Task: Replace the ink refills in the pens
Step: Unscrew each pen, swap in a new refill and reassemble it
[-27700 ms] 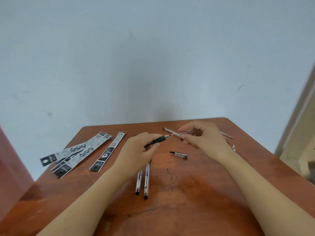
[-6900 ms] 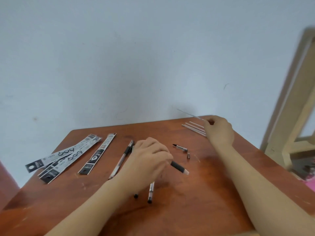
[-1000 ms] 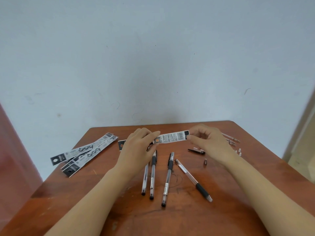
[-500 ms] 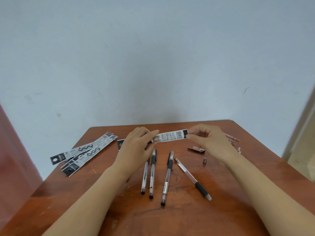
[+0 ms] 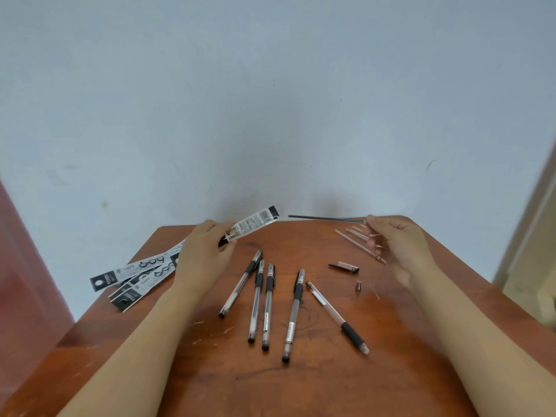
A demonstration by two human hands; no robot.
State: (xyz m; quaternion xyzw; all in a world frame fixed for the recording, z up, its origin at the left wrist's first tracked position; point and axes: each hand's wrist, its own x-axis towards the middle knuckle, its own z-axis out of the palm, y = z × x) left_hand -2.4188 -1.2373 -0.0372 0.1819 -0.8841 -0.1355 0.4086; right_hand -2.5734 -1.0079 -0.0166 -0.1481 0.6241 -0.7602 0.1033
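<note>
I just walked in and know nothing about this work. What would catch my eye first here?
A thin dark refill is held level over the far edge of the table, pinched at one end by the right hand. Facing it, the left hand grips a printed packet. Nearer, five pens lie roughly side by side.

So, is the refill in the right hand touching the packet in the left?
Apart. The head view shows bare wall between the free end of the refill and the black end of the packet.
</note>
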